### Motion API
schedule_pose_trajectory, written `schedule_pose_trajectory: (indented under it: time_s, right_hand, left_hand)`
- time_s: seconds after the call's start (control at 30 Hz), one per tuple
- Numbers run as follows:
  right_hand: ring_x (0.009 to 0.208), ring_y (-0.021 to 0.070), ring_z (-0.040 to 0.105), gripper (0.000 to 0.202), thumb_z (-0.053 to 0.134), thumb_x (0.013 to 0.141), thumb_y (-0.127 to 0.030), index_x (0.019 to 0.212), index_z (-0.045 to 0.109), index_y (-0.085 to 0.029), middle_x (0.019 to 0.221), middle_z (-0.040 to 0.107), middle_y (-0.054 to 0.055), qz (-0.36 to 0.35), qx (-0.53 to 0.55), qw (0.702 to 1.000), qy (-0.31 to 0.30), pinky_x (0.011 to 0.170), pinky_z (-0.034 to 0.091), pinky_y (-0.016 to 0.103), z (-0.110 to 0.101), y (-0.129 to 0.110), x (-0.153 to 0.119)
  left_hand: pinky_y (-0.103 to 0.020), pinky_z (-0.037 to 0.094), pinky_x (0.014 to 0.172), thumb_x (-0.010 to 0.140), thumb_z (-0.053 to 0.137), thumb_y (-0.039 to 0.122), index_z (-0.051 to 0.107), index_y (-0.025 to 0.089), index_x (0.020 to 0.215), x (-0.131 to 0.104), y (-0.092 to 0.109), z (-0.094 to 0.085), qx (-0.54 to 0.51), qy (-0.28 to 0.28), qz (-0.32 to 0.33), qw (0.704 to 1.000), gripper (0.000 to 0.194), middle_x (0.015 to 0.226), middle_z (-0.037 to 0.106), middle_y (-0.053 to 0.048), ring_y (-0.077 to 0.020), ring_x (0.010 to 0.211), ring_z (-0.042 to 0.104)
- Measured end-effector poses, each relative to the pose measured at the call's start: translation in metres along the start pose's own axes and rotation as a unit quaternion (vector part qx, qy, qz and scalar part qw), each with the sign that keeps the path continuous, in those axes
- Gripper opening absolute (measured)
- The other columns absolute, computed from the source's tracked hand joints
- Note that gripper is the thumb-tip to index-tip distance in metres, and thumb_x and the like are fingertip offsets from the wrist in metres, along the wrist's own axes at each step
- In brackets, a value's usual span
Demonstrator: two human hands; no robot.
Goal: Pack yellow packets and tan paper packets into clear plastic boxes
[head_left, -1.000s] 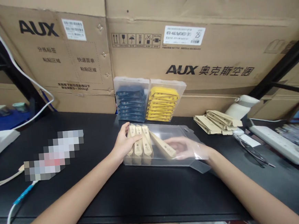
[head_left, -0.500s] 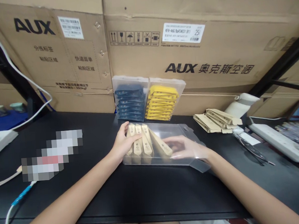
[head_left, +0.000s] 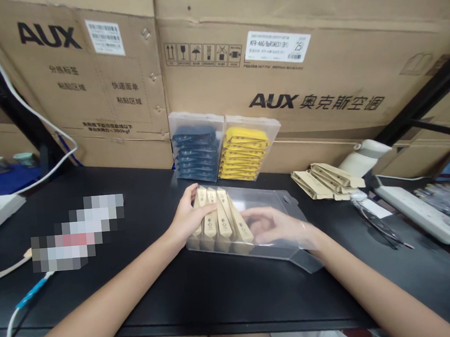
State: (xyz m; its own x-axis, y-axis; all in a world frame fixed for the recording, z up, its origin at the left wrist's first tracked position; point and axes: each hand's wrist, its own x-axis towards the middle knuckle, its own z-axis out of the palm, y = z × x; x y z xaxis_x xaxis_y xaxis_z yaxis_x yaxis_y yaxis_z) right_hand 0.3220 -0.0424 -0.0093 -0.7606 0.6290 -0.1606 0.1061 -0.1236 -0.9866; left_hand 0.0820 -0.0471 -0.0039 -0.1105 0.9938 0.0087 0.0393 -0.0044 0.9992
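Observation:
A clear plastic box (head_left: 270,253) lies on the table in front of me, its flap open at the right end. Inside, at the left, stand several narrow, wedge-shaped beige paper boxes (head_left: 223,218) with dark lettering. My left hand (head_left: 190,215) grips the left end of the plastic box, thumb over the top. Through the open end reaches my right hand (head_left: 270,224), seen through the clear wall. Its bent fingers are at the rightmost beige paper box (head_left: 240,224), which leans against its neighbours; the fingertips are partly hidden.
Behind stand two clear boxes, one with blue packets (head_left: 195,152), one with yellow packets (head_left: 243,151). More beige boxes (head_left: 325,181) lie at right near a white bottle (head_left: 366,157), glasses (head_left: 381,226) and a power strip (head_left: 427,215). Large cartons (head_left: 294,7) line the back.
My right hand has moved left inside the plastic box, and the rightmost beige paper box now stands closer to the others and less tilted. The plastic box has shifted slightly.

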Motion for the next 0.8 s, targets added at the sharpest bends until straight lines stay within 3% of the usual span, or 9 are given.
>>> schedule_pose_trajectory:
  time_s: [0.13,0.23,0.3,0.53,0.8]
  right_hand:
    - [0.074,0.0111,0.063,0.042,0.075,0.071,-0.026,0.104,0.05,-0.018,0.089,0.064,0.003,-0.018,-0.006,0.999,0.046,0.069,0.049,0.025,0.015,-0.004,0.006]
    - [0.078,0.0113,0.062,0.039,0.075,0.071,-0.026,0.099,0.05,-0.017,0.088,0.063,0.002,-0.026,-0.022,0.997,0.064,0.072,0.048,0.026,0.021,-0.004,0.009]
    - [0.079,0.0114,0.061,0.039,0.075,0.07,-0.026,0.1,0.051,-0.017,0.088,0.062,0.002,-0.031,-0.03,0.997,0.066,0.074,0.048,0.026,0.021,-0.004,0.01]
    - [0.084,0.0131,0.062,0.038,0.075,0.07,-0.026,0.101,0.055,-0.016,0.093,0.063,0.004,-0.043,-0.035,0.996,0.067,0.079,0.049,0.029,0.02,-0.005,0.011]
    - [0.091,0.0151,0.061,0.033,0.068,0.077,-0.031,0.105,0.059,-0.015,0.099,0.064,0.006,-0.043,-0.055,0.996,0.054,0.084,0.049,0.031,0.017,-0.009,0.009]
  left_hand:
    - [-0.04,0.036,0.103,0.067,0.071,0.021,0.046,0.018,0.127,-0.002,-0.005,-0.001,0.076,-0.001,0.085,0.994,0.065,0.128,0.053,-0.012,-0.0258,0.12,0.049]
    - [-0.041,0.026,0.109,0.067,0.069,0.023,0.053,0.023,0.122,-0.005,-0.003,-0.003,0.16,0.015,0.192,0.968,0.057,0.141,0.041,-0.009,-0.0266,0.131,0.035]
    - [-0.043,0.024,0.109,0.067,0.069,0.023,0.058,0.024,0.117,-0.008,0.002,-0.004,0.189,-0.012,0.234,0.954,0.052,0.142,0.041,-0.008,-0.0269,0.132,0.035]
    - [-0.049,0.007,0.112,0.068,0.07,0.026,0.069,0.03,0.096,-0.012,0.015,-0.003,0.197,-0.15,0.257,0.934,0.029,0.116,0.066,-0.001,-0.0266,0.122,0.049]
    - [-0.048,0.003,0.112,0.07,0.069,0.031,0.072,0.033,0.087,-0.009,0.013,-0.004,0.216,-0.183,0.25,0.926,0.017,0.106,0.071,0.001,-0.0242,0.12,0.051]
